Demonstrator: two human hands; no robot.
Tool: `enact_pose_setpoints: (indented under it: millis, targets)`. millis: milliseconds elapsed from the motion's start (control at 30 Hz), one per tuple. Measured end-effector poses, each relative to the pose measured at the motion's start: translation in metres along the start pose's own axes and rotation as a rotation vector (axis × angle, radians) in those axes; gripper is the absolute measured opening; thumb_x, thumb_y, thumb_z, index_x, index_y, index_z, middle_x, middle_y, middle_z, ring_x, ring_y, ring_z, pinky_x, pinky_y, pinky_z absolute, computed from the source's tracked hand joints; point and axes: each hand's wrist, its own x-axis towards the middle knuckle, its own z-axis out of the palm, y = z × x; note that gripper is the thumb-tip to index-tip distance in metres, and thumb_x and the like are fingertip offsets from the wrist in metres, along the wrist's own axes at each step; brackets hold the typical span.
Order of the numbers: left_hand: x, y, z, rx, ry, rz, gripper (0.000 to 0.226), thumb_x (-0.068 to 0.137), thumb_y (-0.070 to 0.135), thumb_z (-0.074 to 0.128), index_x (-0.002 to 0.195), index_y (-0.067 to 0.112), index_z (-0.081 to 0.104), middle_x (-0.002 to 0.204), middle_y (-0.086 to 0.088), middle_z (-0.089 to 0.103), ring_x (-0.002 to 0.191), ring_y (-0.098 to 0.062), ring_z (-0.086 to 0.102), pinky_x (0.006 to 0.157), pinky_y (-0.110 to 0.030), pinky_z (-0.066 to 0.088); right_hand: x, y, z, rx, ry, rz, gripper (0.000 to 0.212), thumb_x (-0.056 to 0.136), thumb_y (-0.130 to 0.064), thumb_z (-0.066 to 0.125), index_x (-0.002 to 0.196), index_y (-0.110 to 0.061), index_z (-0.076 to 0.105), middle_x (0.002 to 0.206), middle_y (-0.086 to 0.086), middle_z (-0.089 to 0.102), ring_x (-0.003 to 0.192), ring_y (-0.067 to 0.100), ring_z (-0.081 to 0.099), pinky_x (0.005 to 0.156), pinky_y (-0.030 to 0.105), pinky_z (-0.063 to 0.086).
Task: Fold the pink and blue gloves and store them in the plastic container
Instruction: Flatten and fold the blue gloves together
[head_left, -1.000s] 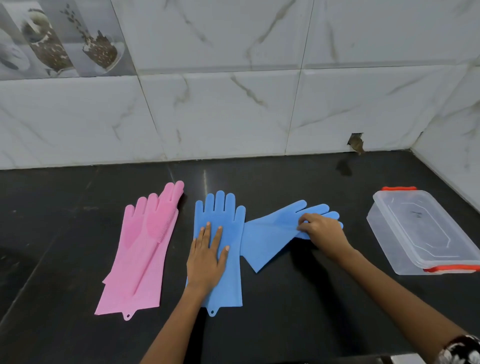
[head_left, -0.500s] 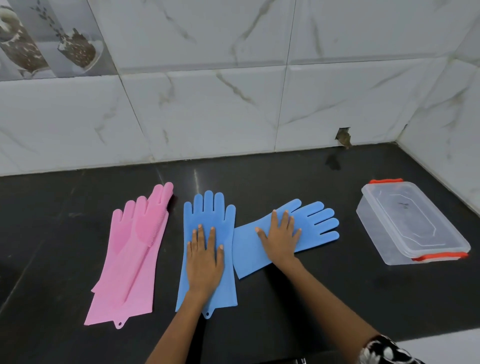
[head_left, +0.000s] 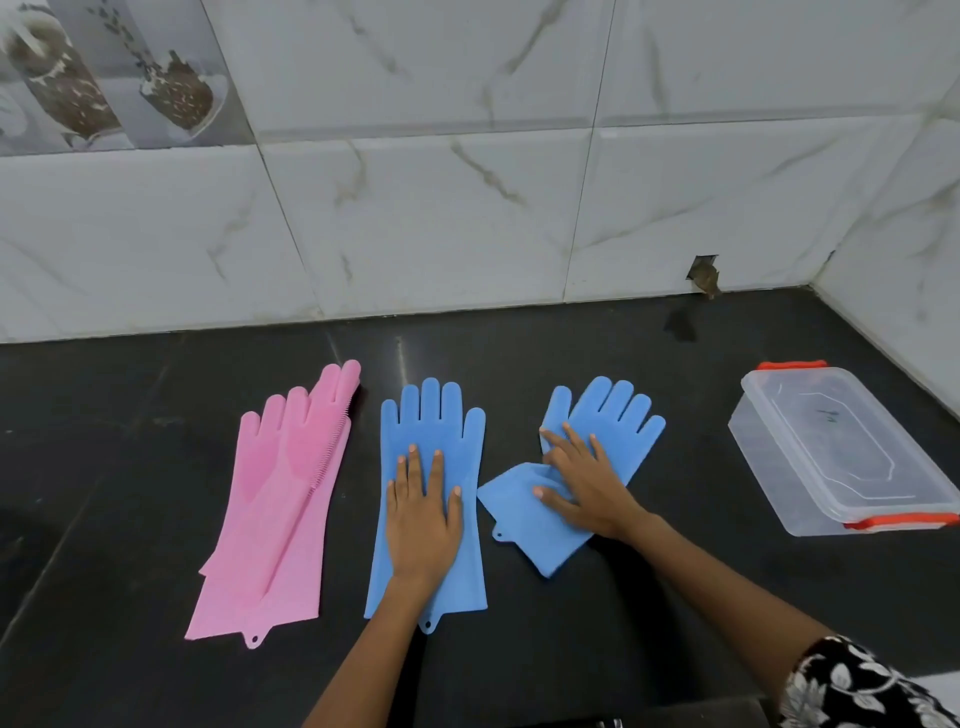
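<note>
Two pink gloves (head_left: 283, 509) lie stacked on the black counter (head_left: 623, 613) at the left, fingers toward the wall. A blue glove (head_left: 434, 426) lies flat in the middle, and my left hand (head_left: 423, 512) rests palm down on it with fingers spread. To its right a second blue glove (head_left: 613, 415) lies at a slant, its cuff creased near the middle. My right hand (head_left: 582, 480) presses flat on that glove. The clear plastic container (head_left: 841, 452) with orange clips stands at the far right with its lid on.
A white marble-tiled wall (head_left: 467, 218) runs along the back and turns at the right corner just behind the container. A small hole in the tile (head_left: 705, 273) sits near the counter's back edge. My patterned sleeve (head_left: 857, 686) shows at the bottom right.
The right blue glove has swung from pointing right to pointing more toward the wall, under my right hand. Its cuff is now creased. My left hand stays on the middle glove.
</note>
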Motion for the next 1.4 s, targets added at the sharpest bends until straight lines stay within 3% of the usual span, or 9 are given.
enact_pose_setpoints:
  millis: [133, 233, 300, 367, 467, 833, 1033, 1233, 1400]
  targets:
    - [0.0, 0.0, 0.001, 0.006, -0.005, -0.009, 0.062, 0.099, 0.047, 0.025, 0.151, 0.025, 0.0, 0.16, -0.005, -0.004, 0.148, -0.022, -0.004, 0.121, -0.039, 0.003, -0.023, 0.005, -0.013, 0.143, -0.002, -0.131, 0.054, 0.093, -0.059, 0.022, 0.145, -0.042, 0.018, 0.158, -0.016, 0.004, 0.146, 0.007, -0.008, 0.118, 0.043, -0.012]
    - [0.001, 0.002, 0.002, 0.012, 0.002, 0.015, 0.061, 0.099, 0.046, 0.024, 0.15, 0.027, -0.003, 0.16, -0.004, -0.009, 0.147, -0.023, -0.008, 0.119, -0.038, -0.003, -0.015, -0.015, -0.004, 0.288, 0.213, 0.254, 0.055, 0.097, -0.05, 0.026, 0.147, -0.036, 0.009, 0.159, -0.006, 0.006, 0.147, 0.015, -0.002, 0.119, 0.047, -0.002]
    - [0.005, 0.002, 0.003, 0.039, 0.001, 0.134, 0.059, 0.1, 0.042, 0.024, 0.149, 0.03, -0.006, 0.158, 0.001, -0.013, 0.146, -0.021, -0.013, 0.117, -0.036, -0.009, -0.002, -0.031, 0.004, 0.261, 0.234, 0.508, 0.056, 0.098, -0.047, 0.027, 0.149, -0.028, 0.014, 0.16, 0.006, 0.008, 0.147, 0.025, 0.001, 0.117, 0.05, 0.002]
    - [0.014, 0.003, 0.003, 0.077, -0.031, 0.258, 0.056, 0.101, 0.039, 0.022, 0.148, 0.032, -0.007, 0.157, 0.005, -0.015, 0.146, -0.018, -0.016, 0.116, -0.034, -0.012, 0.007, -0.038, 0.014, 0.13, 0.202, 0.586, 0.057, 0.098, -0.047, 0.025, 0.149, -0.025, 0.012, 0.159, 0.01, 0.005, 0.147, 0.03, 0.0, 0.117, 0.053, 0.004]
    - [0.026, 0.005, 0.007, 0.072, -0.063, 0.282, 0.054, 0.102, 0.038, 0.019, 0.149, 0.03, -0.004, 0.159, 0.005, -0.01, 0.146, -0.015, -0.015, 0.116, -0.032, -0.01, 0.008, -0.034, 0.024, -0.054, 0.199, 0.497, 0.057, 0.098, -0.046, 0.023, 0.149, -0.025, 0.009, 0.159, 0.011, 0.007, 0.147, 0.031, 0.005, 0.117, 0.052, 0.01]
    - [0.015, 0.03, 0.022, -0.018, -0.055, 0.246, 0.057, 0.101, 0.038, 0.023, 0.151, 0.015, 0.005, 0.16, -0.001, 0.002, 0.147, -0.018, -0.002, 0.117, -0.031, -0.003, 0.011, -0.021, 0.023, -0.088, 0.164, 0.379, 0.056, 0.1, -0.042, 0.02, 0.149, -0.021, 0.007, 0.16, 0.004, 0.008, 0.147, 0.024, 0.006, 0.118, 0.045, 0.009]
    - [0.0, 0.03, 0.024, -0.028, -0.071, 0.287, 0.056, 0.101, 0.041, 0.019, 0.15, 0.02, 0.004, 0.16, 0.003, 0.002, 0.147, -0.014, -0.006, 0.117, -0.03, -0.005, -0.011, -0.028, 0.034, -0.081, 0.188, 0.311, 0.053, 0.1, -0.039, 0.021, 0.149, -0.024, 0.006, 0.159, -0.002, 0.008, 0.147, 0.019, 0.003, 0.117, 0.037, 0.003]
    - [0.001, 0.025, 0.018, -0.079, -0.033, 0.3, 0.05, 0.101, 0.039, 0.025, 0.149, 0.025, 0.019, 0.159, 0.007, 0.013, 0.147, -0.013, 0.003, 0.116, -0.028, -0.005, -0.013, -0.028, 0.032, -0.085, 0.181, 0.293, 0.051, 0.101, -0.036, 0.024, 0.149, -0.026, 0.009, 0.159, -0.002, 0.009, 0.147, 0.02, 0.004, 0.117, 0.038, 0.004]
    - [0.012, 0.027, 0.018, 0.007, -0.042, 0.263, 0.051, 0.101, 0.04, 0.022, 0.149, 0.031, 0.008, 0.16, 0.004, 0.002, 0.146, -0.014, -0.009, 0.116, -0.032, -0.009, -0.009, -0.027, 0.031, -0.099, 0.163, 0.298, 0.051, 0.101, -0.037, 0.021, 0.149, -0.028, 0.007, 0.159, -0.003, 0.007, 0.147, 0.018, 0.001, 0.117, 0.038, 0.002]
